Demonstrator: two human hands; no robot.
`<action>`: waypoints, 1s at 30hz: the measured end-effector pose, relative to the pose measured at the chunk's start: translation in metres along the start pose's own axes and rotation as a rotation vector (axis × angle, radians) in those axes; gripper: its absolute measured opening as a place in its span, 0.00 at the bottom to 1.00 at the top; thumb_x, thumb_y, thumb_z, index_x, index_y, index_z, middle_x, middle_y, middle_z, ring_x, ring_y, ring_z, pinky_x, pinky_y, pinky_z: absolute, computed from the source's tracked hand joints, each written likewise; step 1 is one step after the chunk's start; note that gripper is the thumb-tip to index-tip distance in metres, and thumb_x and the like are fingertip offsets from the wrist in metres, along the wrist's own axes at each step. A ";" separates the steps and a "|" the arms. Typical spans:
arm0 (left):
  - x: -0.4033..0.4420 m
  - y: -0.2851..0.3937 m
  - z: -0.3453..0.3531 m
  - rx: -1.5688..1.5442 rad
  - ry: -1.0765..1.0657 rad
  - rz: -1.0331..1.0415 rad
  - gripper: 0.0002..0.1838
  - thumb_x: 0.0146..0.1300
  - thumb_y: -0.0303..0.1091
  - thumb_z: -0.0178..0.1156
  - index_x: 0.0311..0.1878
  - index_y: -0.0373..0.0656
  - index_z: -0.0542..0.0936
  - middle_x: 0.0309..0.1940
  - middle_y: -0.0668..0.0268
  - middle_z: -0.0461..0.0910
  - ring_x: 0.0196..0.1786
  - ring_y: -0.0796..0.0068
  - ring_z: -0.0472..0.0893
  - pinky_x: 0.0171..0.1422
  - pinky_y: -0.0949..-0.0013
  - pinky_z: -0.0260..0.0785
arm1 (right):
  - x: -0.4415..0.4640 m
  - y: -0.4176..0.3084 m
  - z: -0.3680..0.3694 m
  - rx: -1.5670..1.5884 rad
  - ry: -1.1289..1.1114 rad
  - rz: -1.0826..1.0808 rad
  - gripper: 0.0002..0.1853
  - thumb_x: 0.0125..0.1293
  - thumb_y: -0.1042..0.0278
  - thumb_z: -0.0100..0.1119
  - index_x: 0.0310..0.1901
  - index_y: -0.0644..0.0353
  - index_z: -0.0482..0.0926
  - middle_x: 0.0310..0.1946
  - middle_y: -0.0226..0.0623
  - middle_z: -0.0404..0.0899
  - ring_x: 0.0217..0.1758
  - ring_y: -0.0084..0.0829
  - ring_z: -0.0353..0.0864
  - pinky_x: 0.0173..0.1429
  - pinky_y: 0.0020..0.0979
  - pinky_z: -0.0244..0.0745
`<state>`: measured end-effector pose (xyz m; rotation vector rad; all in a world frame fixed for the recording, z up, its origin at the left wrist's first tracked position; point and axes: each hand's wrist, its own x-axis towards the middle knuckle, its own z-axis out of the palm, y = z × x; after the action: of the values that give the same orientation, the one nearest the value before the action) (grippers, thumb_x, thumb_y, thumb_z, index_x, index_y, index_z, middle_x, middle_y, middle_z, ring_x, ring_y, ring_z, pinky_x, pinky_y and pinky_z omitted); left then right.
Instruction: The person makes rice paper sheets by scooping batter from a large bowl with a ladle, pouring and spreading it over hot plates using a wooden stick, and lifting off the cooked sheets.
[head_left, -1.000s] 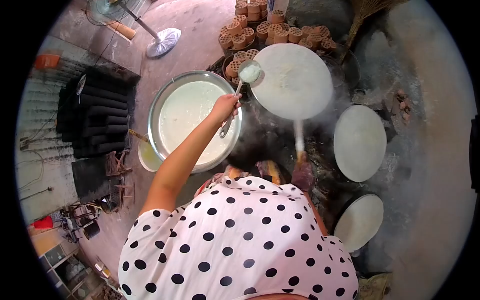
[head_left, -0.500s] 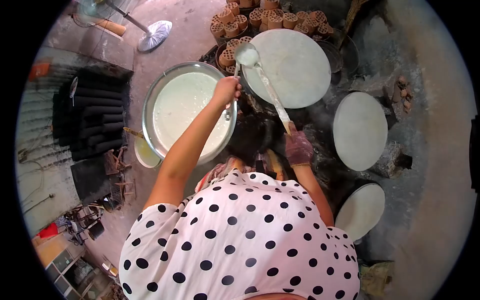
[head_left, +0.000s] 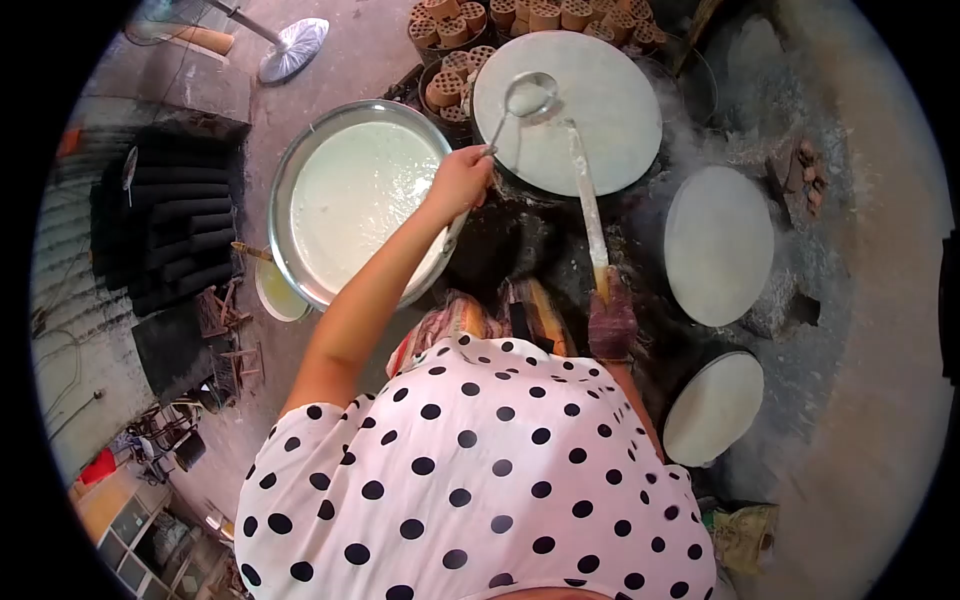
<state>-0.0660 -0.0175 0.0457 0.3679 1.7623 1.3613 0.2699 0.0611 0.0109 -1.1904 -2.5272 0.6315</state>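
Observation:
My left hand (head_left: 464, 184) is closed around the thin handle of a metal ladle (head_left: 530, 95). The ladle's bowl is over the left part of a large round white disc (head_left: 600, 150); whether it touches is unclear. My right hand (head_left: 612, 320), in a dark purple glove, grips a long flat wooden stick (head_left: 588, 205) coated in white. Its far tip lies over the disc's near half, right of the ladle. Left of the disc stands a wide metal basin (head_left: 281, 200) of thick white liquid, partly hidden by my left forearm.
Perforated clay briquettes (head_left: 455, 30) are piled behind the disc. To the right are two more round white covers, one upper (head_left: 720, 245) and one lower (head_left: 714, 410), with steam nearby. A small bowl of yellowish liquid (head_left: 280, 292) sits beside the basin. Stacked black cylinders (head_left: 190, 225) stand far left.
The ladle has moved right, from the disc's left edge to over its surface. The stick has come away from the ladle and turned more upright, and my right hand has drawn back towards me.

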 end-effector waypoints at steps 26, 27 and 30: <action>-0.070 0.008 -0.036 -0.549 -0.197 -0.225 0.21 0.71 0.33 0.43 0.64 0.35 0.65 0.18 0.75 0.62 0.14 0.86 0.61 0.15 0.79 0.57 | -0.045 0.009 0.101 -0.430 -0.074 -0.131 0.19 0.62 0.54 0.48 0.53 0.50 0.75 0.28 0.38 0.76 0.30 0.33 0.80 0.29 0.35 0.75; -0.073 0.002 -0.025 -0.590 -0.226 -0.299 0.21 0.72 0.33 0.41 0.65 0.36 0.64 0.18 0.75 0.60 0.14 0.87 0.60 0.15 0.79 0.57 | -0.069 0.012 0.098 -0.383 -0.180 -0.147 0.21 0.62 0.52 0.48 0.55 0.49 0.74 0.29 0.40 0.76 0.31 0.33 0.80 0.30 0.35 0.75; -0.094 -0.019 0.001 -0.977 -0.520 -0.504 0.20 0.73 0.32 0.39 0.66 0.36 0.62 0.17 0.78 0.58 0.12 0.91 0.58 0.12 0.80 0.54 | -0.147 0.015 0.080 -0.287 -0.376 -0.077 0.25 0.62 0.50 0.49 0.60 0.47 0.72 0.30 0.43 0.78 0.32 0.35 0.81 0.30 0.35 0.76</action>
<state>-0.0051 -0.0868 0.0700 -0.2419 0.5732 1.4014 0.3378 -0.0664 -0.0751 -1.1429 -3.0493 0.5270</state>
